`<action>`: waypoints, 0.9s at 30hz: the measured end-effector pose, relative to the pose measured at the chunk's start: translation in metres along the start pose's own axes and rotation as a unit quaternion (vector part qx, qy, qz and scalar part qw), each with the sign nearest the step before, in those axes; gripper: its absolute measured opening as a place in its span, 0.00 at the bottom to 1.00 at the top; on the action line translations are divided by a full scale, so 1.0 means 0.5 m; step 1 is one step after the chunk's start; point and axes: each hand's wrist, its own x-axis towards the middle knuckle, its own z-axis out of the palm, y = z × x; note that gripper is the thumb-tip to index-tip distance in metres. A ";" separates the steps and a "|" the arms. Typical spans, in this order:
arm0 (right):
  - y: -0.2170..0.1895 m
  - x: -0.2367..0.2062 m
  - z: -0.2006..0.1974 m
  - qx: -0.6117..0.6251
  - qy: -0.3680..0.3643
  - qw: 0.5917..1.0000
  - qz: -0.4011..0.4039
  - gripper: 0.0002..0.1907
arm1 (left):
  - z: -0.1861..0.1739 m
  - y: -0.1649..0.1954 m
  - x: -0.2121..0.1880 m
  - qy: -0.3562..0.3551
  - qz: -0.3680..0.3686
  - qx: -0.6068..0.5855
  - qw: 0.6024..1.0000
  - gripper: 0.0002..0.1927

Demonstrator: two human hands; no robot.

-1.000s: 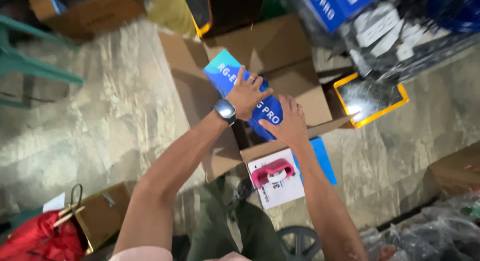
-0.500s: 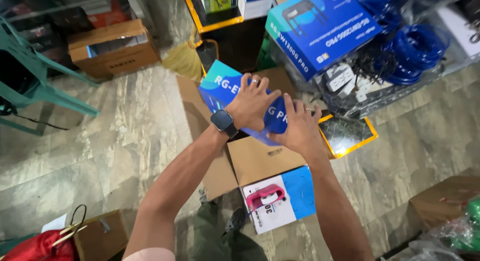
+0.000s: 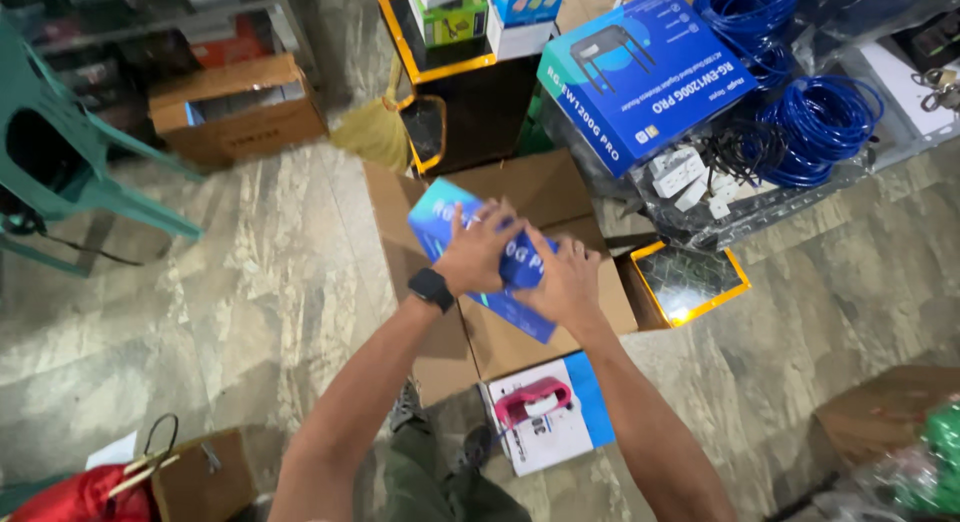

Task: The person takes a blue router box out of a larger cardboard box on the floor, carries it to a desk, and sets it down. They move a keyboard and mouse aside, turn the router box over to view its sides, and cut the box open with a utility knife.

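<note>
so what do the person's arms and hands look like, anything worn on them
Both forearms are bare, with no sleeves in view and no gloves. The left hand has a black smartwatch with a dark square face on a black strap at the wrist, and what looks like a thin ring on one finger. The right hand and its wrist show nothing worn.

Even, fairly bright indoor light with soft shadows, glare on the glossy stone floor (image 3: 250, 282), and wide-angle bending at the edges.

I see a marbled floor (image 3: 250, 312) — on it an open carton (image 3: 545, 197); a white-and-blue box (image 3: 550, 422) just before the carton, a green chair (image 3: 70, 172) well left.
</note>
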 end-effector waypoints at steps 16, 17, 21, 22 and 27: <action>-0.145 0.086 0.045 0.215 0.141 0.963 0.081 0.45 | 0.045 -0.274 -0.152 0.410 -0.280 -0.220 0.840 0.35; -0.164 0.105 0.039 0.232 0.130 0.960 0.091 0.45 | 0.037 -0.292 -0.161 0.419 -0.291 -0.220 0.831 0.34; -0.282 0.146 0.031 0.272 0.076 0.953 0.110 0.46 | 0.012 -0.346 -0.228 0.420 -0.289 -0.195 0.838 0.29; -0.317 0.160 0.033 0.275 0.070 0.953 0.108 0.46 | 0.006 -0.363 -0.241 0.409 -0.287 -0.191 0.845 0.28; -0.462 0.165 0.084 0.331 -0.018 0.933 0.137 0.47 | 0.010 -0.455 -0.332 0.367 -0.348 -0.186 0.843 0.28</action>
